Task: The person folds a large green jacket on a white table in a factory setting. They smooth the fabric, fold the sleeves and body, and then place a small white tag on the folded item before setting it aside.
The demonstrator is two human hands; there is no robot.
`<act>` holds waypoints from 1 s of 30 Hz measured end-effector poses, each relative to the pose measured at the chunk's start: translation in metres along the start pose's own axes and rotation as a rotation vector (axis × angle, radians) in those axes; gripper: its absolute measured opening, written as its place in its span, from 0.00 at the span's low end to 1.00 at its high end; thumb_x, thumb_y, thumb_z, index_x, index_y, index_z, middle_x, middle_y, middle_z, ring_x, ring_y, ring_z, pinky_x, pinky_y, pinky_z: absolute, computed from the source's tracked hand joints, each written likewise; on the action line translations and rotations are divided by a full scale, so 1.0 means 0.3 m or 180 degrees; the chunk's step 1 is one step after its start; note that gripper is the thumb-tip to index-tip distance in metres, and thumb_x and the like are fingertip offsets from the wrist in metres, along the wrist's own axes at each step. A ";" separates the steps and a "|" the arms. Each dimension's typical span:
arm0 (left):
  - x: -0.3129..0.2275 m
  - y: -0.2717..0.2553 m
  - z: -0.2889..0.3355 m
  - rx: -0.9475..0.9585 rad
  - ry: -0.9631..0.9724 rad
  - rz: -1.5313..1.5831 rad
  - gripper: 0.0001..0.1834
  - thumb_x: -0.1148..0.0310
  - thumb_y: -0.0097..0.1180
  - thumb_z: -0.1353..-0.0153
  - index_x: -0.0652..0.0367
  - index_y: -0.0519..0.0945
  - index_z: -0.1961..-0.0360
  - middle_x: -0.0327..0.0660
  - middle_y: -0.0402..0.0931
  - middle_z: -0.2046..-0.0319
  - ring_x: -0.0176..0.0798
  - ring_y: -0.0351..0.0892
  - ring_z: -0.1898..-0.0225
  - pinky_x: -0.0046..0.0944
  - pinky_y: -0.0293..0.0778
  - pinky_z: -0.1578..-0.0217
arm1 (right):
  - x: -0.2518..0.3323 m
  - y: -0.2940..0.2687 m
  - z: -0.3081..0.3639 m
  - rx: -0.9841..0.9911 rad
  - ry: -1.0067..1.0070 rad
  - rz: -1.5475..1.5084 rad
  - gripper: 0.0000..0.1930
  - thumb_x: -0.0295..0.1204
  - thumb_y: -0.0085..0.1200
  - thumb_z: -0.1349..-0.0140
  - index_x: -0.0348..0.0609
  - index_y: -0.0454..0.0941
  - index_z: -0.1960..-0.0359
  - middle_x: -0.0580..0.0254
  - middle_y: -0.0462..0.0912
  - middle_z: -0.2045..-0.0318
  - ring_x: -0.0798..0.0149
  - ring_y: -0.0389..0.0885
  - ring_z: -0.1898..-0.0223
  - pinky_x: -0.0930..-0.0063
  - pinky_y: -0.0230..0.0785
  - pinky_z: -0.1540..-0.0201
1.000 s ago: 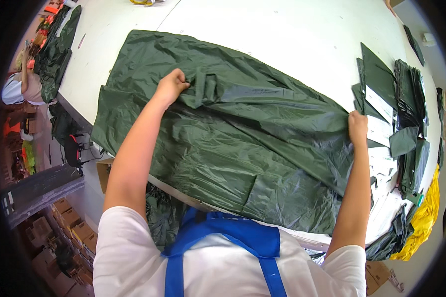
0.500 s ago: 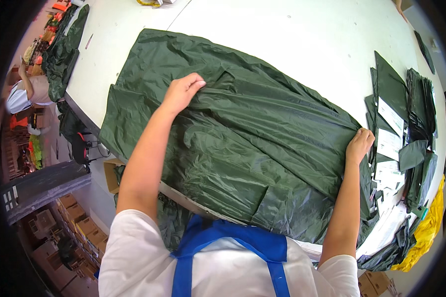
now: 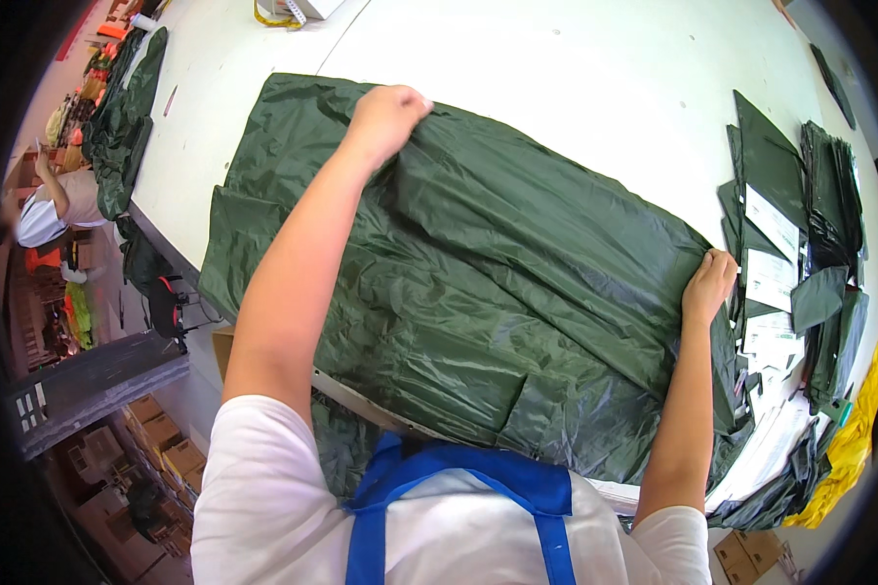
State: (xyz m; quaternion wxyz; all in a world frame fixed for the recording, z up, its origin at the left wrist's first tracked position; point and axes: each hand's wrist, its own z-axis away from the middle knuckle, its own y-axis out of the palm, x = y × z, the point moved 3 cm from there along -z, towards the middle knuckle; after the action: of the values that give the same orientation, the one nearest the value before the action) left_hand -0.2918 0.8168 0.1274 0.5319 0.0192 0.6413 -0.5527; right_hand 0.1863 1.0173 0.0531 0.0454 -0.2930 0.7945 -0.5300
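Note:
A wide, wrinkled sheet of dark green waterproof fabric point(image 3: 458, 263), apparently a garment with a sewn-on flap near its front edge, lies across the white table point(image 3: 556, 78). My left hand point(image 3: 390, 119) pinches the fabric along its far edge, left of the middle. At the right end, my right hand point(image 3: 709, 285) grips the corner of the same fabric. Between the two hands the far edge runs fairly straight, with long folds below it. The fabric's near side hangs over the table's front edge.
Stacked dark green pieces point(image 3: 829, 205) and white paper sheets point(image 3: 769, 278) lie at the right, with yellow fabric point(image 3: 844, 458) beyond. More green fabric point(image 3: 127, 136) is heaped at the far left. A yellow measuring tape point(image 3: 275, 18) lies at the back. Another person point(image 3: 63, 200) is at the left.
My left hand has moved away from me and slightly right, from the fabric's middle to its far edge, smoothing the folds there. My right hand stays at the corner.

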 end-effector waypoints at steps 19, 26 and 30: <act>-0.018 0.160 -0.098 0.0750 0.1132 -0.2453 0.29 0.63 0.58 0.43 0.38 0.68 0.39 0.35 0.67 0.42 0.43 0.59 0.39 0.50 0.50 0.39 | -0.088 -0.051 -0.093 0.1501 0.0382 -0.0717 0.18 0.27 0.56 0.43 0.41 0.74 0.50 0.50 0.77 0.56 0.49 0.75 0.52 0.63 0.67 0.48; -0.077 -0.022 -0.039 0.1042 0.2181 -0.2459 0.10 0.68 0.59 0.49 0.57 0.72 0.66 0.44 0.74 0.66 0.52 0.74 0.61 0.47 0.71 0.62 | 0.135 -0.470 -0.129 0.1317 -0.0371 -0.0689 0.10 0.19 0.54 0.54 0.35 0.65 0.71 0.53 0.69 0.73 0.54 0.69 0.70 0.67 0.63 0.66; -0.089 -0.240 0.432 -0.0174 0.3507 -0.2042 0.05 0.71 0.54 0.51 0.55 0.74 0.71 0.43 0.68 0.75 0.50 0.72 0.70 0.46 0.68 0.72 | 0.209 -0.808 0.269 0.0949 -0.1242 -0.0765 0.13 0.16 0.46 0.69 0.40 0.60 0.78 0.52 0.66 0.74 0.51 0.66 0.72 0.61 0.61 0.66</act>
State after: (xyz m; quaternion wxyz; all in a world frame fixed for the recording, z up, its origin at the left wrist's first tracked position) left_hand -0.2387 0.7093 0.2186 -0.0675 0.0940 0.8085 -0.5770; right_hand 0.2666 0.8548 0.2436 0.1769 -0.4719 0.6434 -0.5762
